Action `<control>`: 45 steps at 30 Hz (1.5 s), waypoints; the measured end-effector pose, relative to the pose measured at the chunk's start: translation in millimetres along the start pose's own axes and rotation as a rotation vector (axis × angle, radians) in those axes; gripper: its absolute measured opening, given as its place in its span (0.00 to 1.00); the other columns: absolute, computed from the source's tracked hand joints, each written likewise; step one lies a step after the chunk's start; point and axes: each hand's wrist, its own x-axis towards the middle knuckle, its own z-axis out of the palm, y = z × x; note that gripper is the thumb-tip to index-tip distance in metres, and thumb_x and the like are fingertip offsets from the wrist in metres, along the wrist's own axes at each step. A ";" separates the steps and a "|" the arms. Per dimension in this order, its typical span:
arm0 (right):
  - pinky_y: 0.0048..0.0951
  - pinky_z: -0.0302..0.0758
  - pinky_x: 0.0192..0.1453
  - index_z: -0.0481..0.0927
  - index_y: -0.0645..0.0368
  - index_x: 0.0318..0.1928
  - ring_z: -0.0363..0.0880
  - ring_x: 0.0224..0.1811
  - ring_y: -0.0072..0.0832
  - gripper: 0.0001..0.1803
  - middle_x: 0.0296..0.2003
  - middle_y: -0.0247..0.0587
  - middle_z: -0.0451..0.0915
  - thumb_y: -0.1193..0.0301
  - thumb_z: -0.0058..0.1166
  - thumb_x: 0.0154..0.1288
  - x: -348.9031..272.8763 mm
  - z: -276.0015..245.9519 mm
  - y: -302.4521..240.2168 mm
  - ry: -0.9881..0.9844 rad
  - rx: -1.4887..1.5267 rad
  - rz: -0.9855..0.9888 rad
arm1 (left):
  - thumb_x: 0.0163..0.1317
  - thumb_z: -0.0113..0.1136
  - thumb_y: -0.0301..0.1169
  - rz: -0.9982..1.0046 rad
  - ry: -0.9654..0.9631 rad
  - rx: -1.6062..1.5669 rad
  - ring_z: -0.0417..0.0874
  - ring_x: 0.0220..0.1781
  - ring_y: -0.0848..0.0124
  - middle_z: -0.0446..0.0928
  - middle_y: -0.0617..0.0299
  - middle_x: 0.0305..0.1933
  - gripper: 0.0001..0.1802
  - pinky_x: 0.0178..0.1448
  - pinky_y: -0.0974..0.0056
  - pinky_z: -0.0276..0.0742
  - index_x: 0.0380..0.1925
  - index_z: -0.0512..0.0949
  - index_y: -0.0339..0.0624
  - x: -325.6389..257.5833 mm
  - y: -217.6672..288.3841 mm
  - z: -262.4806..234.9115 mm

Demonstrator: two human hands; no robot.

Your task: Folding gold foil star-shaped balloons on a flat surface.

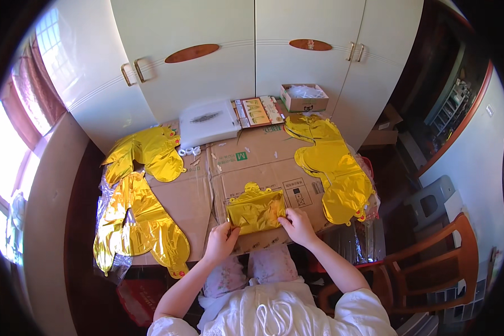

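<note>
A gold foil balloon (255,211), flat and folded into a rough rectangle, lies at the near middle of the cardboard-covered table. A rounded, tabbed part of it sticks out at its far edge. My left hand (223,241) pinches its near left corner, fingers closed. At the near right corner my right hand (298,227) grips the foil between thumb and fingers. More flat gold foil balloons lie about: a pile (330,168) on the right, one (145,151) at the far left and another (137,224) at the near left, hanging partly over the edge.
Cardboard (241,143) covers the table. Along its back are a white plastic bag (210,123), a printed sheet (257,112) and a small box (305,103) of clear plastic. White rings (189,151) lie at the left. A wooden chair (431,263) stands right; white cabinets (207,73) rise behind.
</note>
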 end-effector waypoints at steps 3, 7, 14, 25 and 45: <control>0.41 0.69 0.32 0.75 0.63 0.33 0.76 0.27 0.46 0.11 0.24 0.48 0.76 0.69 0.62 0.60 1.3 11.0 -0.7 0.124 -0.022 -0.053 | 0.61 0.61 0.30 -0.070 0.102 -0.096 0.80 0.24 0.54 0.77 0.50 0.22 0.09 0.31 0.56 0.73 0.32 0.76 0.33 2.2 -3.3 10.2; 0.47 0.69 0.38 0.76 0.59 0.34 0.77 0.30 0.45 0.10 0.24 0.45 0.78 0.66 0.60 0.62 1.3 16.5 -2.7 0.129 -0.134 -0.007 | 0.60 0.62 0.31 -0.120 0.202 -0.097 0.82 0.26 0.56 0.79 0.48 0.23 0.13 0.30 0.56 0.74 0.40 0.76 0.33 6.7 4.7 15.8; 0.46 0.68 0.40 0.77 0.58 0.36 0.77 0.32 0.43 0.11 0.26 0.44 0.78 0.64 0.59 0.63 4.3 20.7 -9.5 0.135 -0.259 0.024 | 0.62 0.60 0.31 -0.072 0.321 0.071 0.80 0.25 0.48 0.78 0.46 0.22 0.13 0.30 0.48 0.72 0.40 0.73 0.32 14.8 -8.2 32.3; 0.45 0.65 0.48 0.73 0.54 0.52 0.76 0.40 0.37 0.19 0.30 0.33 0.79 0.69 0.58 0.61 5.9 9.7 -9.7 0.037 -0.133 0.019 | 0.65 0.56 0.30 -0.144 0.334 0.163 0.81 0.30 0.41 0.80 0.40 0.27 0.11 0.34 0.44 0.74 0.41 0.71 0.34 19.3 -2.5 32.1; 0.40 0.65 0.43 0.78 0.48 0.38 0.75 0.35 0.34 0.06 0.27 0.31 0.79 0.71 0.57 0.59 9.8 25.5 -17.1 0.180 -0.485 -0.143 | 0.62 0.57 0.33 -0.164 0.321 0.638 0.83 0.23 0.54 0.80 0.52 0.22 0.16 0.25 0.53 0.78 0.47 0.70 0.41 31.9 14.4 36.5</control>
